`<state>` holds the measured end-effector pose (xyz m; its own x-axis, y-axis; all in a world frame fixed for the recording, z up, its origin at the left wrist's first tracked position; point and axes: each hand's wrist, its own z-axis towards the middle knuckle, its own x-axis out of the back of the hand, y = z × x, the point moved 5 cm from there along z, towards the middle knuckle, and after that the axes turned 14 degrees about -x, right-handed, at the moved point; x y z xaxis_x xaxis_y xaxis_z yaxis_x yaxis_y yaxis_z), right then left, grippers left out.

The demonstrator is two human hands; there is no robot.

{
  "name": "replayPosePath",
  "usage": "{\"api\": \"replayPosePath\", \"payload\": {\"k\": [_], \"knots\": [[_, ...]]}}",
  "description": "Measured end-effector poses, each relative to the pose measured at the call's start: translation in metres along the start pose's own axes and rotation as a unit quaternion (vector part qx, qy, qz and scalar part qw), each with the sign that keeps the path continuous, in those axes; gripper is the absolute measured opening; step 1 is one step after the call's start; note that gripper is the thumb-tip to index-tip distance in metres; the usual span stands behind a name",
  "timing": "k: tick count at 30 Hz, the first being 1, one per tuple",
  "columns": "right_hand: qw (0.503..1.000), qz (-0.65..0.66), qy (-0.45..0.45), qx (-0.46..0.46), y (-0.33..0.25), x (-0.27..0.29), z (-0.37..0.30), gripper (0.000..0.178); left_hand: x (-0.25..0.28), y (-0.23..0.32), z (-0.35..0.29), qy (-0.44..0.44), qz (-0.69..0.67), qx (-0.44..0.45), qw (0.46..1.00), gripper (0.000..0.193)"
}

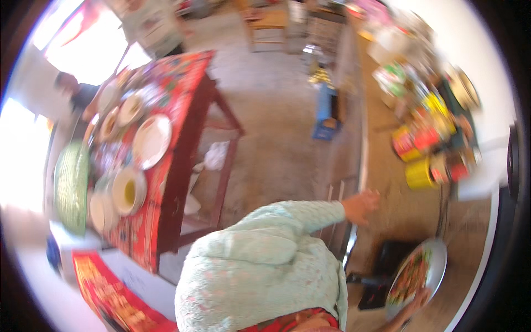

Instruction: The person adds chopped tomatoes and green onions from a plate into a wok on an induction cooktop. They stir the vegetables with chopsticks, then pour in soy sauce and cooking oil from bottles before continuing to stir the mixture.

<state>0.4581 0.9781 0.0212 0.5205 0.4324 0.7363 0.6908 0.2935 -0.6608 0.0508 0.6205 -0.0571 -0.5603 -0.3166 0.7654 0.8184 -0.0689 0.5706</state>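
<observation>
My left hand reaches out over the edge of the wooden counter, its fingers apart and nothing in them. My right hand is at the near rim of a frying pan, blurred, so its grip is unclear. Chopped green and reddish-brown food lies in the pan. The pan's dark handle points left, toward my body. Beneath the pan is a black cooktop.
Yellow tins, jars and bags line the counter ahead. A blue box stands on the floor beside it. Across the room, bowls and a white plate sit on a red-covered table. A person is behind that table.
</observation>
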Motion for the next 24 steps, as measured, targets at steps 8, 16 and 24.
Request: {"api": "replayPosePath", "payload": {"k": [8,16,24], "knots": [[0.990,0.069,0.093,0.080,-0.230,-0.108,-0.029,0.039,-0.009,-0.017,-0.002,0.071,0.053,0.005,0.996,0.074],[0.990,0.082,0.061,0.093,-0.244,-0.116,-0.027,0.040,-0.008,-0.017,-0.002,0.084,0.051,0.001,0.995,0.074],[0.990,0.117,0.060,0.057,-0.196,-0.056,-0.042,0.042,-0.009,-0.005,-0.002,0.027,0.038,0.014,0.999,0.072]]}}
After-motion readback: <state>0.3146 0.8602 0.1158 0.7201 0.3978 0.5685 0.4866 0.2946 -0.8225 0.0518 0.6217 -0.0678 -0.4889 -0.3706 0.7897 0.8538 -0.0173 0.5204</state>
